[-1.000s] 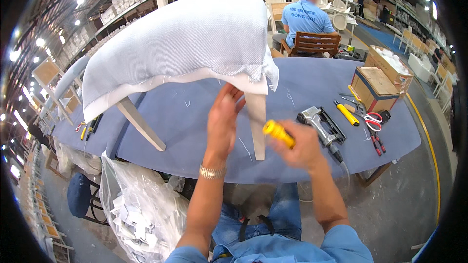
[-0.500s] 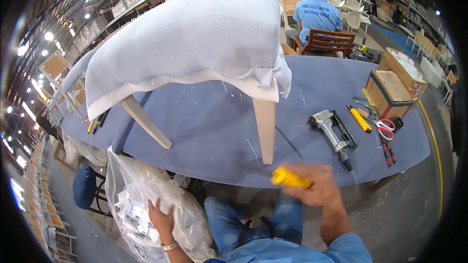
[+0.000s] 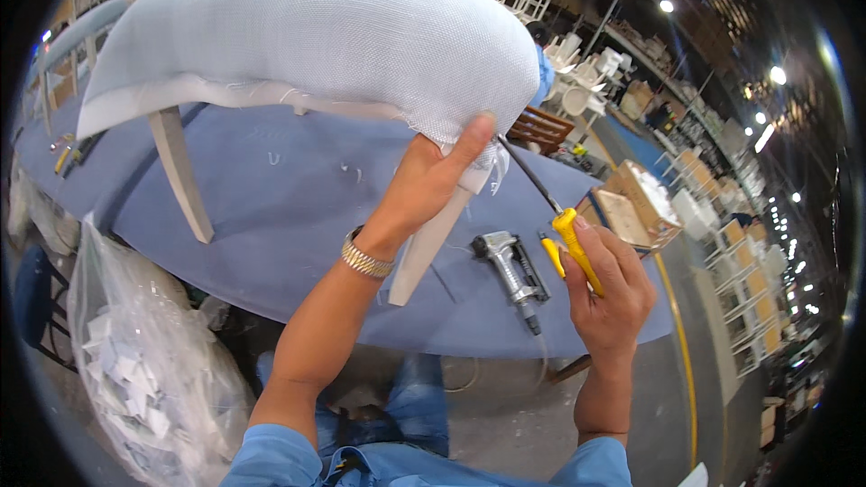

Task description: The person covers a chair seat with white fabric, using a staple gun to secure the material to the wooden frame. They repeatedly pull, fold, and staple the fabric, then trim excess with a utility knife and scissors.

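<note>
A chair (image 3: 316, 36) covered in pale grey-blue woven fabric stands on the table, with white padding along its lower edge. Its bare wooden leg (image 3: 433, 239) is just below my left hand (image 3: 442, 171). That hand is closed on the fabric corner above the leg, thumb on top. In my right hand (image 3: 609, 293) is a screwdriver (image 3: 575, 248) with a yellow handle and a long dark shaft. The shaft slants up to the left, its end at the fabric corner beside my left thumb. Whether the tip touches the cloth or goes under it is hidden.
A staple gun (image 3: 510, 275) with a hose lies on the blue-covered table (image 3: 298, 216). Behind my right hand sit a yellow-handled tool (image 3: 552, 254) and cardboard boxes (image 3: 622, 216). A clear plastic bag (image 3: 153, 370) of white scraps stands at the lower left.
My left hand has come up from beside the scrap bag and taken hold of the fabric corner. My right hand has raised the screwdriver to that corner. The view has turned right.
</note>
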Available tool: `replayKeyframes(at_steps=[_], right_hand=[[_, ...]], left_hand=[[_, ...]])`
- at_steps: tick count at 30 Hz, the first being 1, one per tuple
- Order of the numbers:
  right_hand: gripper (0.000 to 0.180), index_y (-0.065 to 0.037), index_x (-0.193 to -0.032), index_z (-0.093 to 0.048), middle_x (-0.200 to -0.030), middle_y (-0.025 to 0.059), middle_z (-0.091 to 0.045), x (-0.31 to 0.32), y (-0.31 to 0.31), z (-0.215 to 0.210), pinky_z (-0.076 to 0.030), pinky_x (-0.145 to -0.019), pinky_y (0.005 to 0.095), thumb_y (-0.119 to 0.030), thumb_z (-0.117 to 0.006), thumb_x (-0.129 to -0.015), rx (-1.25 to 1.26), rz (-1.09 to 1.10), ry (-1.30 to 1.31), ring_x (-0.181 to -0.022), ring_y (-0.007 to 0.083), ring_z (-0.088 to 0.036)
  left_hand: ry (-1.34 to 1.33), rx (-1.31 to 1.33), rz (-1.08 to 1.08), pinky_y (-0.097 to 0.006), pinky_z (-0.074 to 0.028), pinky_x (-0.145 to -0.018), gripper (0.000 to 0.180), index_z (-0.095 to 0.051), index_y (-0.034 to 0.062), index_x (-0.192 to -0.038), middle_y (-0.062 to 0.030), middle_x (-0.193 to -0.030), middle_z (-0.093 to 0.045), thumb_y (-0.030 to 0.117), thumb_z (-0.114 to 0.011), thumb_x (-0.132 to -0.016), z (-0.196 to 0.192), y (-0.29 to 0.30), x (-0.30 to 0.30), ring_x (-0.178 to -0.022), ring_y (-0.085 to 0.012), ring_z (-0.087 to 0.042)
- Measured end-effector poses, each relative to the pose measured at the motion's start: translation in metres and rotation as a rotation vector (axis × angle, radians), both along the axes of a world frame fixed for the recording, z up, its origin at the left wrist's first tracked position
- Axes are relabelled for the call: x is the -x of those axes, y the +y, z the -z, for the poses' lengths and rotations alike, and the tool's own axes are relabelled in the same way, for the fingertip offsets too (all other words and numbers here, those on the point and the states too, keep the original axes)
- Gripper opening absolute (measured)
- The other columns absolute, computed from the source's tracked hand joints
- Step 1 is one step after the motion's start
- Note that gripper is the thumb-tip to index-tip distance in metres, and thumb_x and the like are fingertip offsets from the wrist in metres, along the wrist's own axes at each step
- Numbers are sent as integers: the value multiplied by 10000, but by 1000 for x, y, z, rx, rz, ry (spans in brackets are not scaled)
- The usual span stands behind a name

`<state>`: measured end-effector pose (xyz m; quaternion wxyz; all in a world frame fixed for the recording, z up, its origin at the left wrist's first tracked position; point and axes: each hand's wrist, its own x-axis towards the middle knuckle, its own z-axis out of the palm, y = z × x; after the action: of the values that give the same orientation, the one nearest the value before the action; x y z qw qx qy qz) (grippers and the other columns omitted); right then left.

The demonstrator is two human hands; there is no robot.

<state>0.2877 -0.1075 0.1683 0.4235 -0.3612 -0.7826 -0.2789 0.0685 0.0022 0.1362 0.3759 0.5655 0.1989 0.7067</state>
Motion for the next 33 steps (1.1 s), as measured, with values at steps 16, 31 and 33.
replayKeyframes(at_steps=[16, 31, 33], right_hand=[[462, -186, -1236, -707, -999, 55, -715, -1, -19, -47, -537, -610, 311, -148, -798, -784, 108, 132, -354, -746, 208, -690], [475, -182, -1210, -698, -829, 29, -614, 63, -60, -110, -444, -499, 349, -141, -766, -742, 160, 434, -694, -633, 189, -630], [479, -152, -1207, -702, -930, 83, -678, 75, -64, -105, -487, -539, 354, -114, -803, -740, 202, 511, -673, -676, 238, -661]], left_hand=[[75, -73, 91, -294, -492, -807, 451, -633, -54, -1155, -82, -984, -678, 373, -604, -1010, 23, 5, 5, -910, -128, -599], [-32, -119, -16, -313, -493, -641, 405, -681, -32, -1020, -75, -768, -674, 366, -607, -1005, 26, 5, -10, -696, -140, -601], [7, -112, -45, -323, -497, -638, 416, -683, -32, -1012, -100, -765, -681, 377, -606, -1003, 27, 6, -6, -683, -170, -619]])
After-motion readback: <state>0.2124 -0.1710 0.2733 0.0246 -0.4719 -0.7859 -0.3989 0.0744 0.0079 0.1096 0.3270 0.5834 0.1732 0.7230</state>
